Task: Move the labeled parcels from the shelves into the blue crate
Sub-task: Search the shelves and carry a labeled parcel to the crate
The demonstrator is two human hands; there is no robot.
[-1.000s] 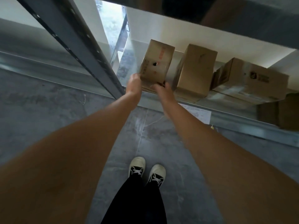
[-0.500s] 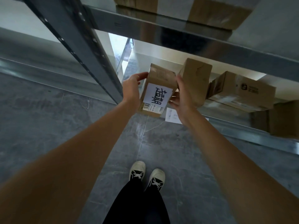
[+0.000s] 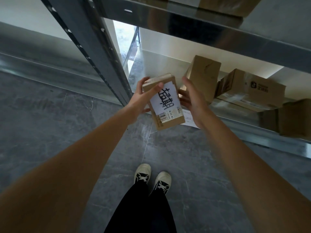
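Metal shelving, three cartons on the lower shelf, one parcel in hand.
Shelf rack (image 3: 94, 52), grey; lower shelf (image 3: 252, 125) carries logo carton (image 3: 252, 91), upright carton (image 3: 204, 76), dark carton (image 3: 296, 118). Labeled parcel (image 3: 165, 103) held clear of the shelf above the floor: left hand (image 3: 143, 96) grips its left edge, thumb on top; right hand (image 3: 193, 100), fingers extended, touches its right side.

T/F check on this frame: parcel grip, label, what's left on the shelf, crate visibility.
1. The left hand grips the small brown cardboard parcel. True.
2. The parcel's white label with black handwriting faces the camera. True.
3. The right hand is clenched round the parcel. False: its fingers are straight beside it.
4. The grey metal shelf holds no boxes. False: the upright brown carton and others are there.
5. The blue crate stands by the shoes. False: no crate in view.
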